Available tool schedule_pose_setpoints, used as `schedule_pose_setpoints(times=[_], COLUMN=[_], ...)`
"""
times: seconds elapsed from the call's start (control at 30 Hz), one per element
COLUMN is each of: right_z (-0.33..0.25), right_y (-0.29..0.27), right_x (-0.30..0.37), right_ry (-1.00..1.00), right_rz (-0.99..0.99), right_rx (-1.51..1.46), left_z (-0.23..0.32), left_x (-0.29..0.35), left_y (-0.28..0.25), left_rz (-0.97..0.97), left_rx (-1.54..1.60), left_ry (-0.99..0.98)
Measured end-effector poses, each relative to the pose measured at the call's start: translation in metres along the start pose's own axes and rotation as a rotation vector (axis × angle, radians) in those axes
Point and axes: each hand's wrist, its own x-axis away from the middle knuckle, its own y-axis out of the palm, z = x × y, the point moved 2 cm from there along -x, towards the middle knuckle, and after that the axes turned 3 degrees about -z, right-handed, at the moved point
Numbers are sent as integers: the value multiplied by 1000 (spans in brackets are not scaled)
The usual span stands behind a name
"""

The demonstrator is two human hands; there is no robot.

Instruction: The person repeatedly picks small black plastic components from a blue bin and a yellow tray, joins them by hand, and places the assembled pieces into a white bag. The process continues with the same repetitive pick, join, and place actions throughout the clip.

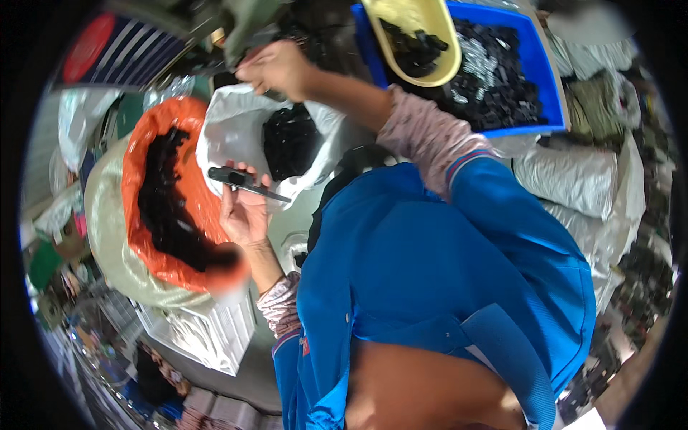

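My left hand (246, 216) is palm up, its fingers curled around a long, narrow black part (240, 179) with a pale greyish strip toward one end. It is over the near edge of a white plastic bag (236, 118) with black pieces (290, 140) inside. Farther up, my right hand (276, 70) is closed beside dark equipment (251, 29); whatever is in its fingers is hidden. To the left of the white bag, an orange bag (204, 150) lines a pale sack and holds many black pieces (168, 201).
A blue bin (527, 129) of small black parts and clear wrapping stands at top right, with a yellow tub (441, 75) of black pieces on it. White wrapped bundles (570, 175) lie at right. A white crate (229, 344) sits below the orange bag.
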Motion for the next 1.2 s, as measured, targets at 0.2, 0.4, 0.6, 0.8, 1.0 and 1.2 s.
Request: schedule_pose_setpoints(times=[0.2, 0.4, 0.6, 0.8, 1.0, 1.2], right_z=[0, -46, -44, -67, -68, -70], right_y=[-18, -137, -252, -252, -239, -228], right_x=[49, 228, 258, 288, 302, 296], right_ry=[-447, -606, -191, 186, 151, 181], right_rz=[81, 496, 505, 498, 309, 334], right_rx=[873, 1099, 1579, 355, -115, 126], left_z=[-73, -140, -220, -260, -291, -307], left_x=[-37, -56, -78, -91, -95, -86], left_y=[33, 56, 102, 122, 127, 124], left_rz=[72, 154, 13, -39, -63, -81], left_rx=[-123, -694, -704, -741, -876, -849], left_ry=[-319, -326, -539, -538, -626, -503])
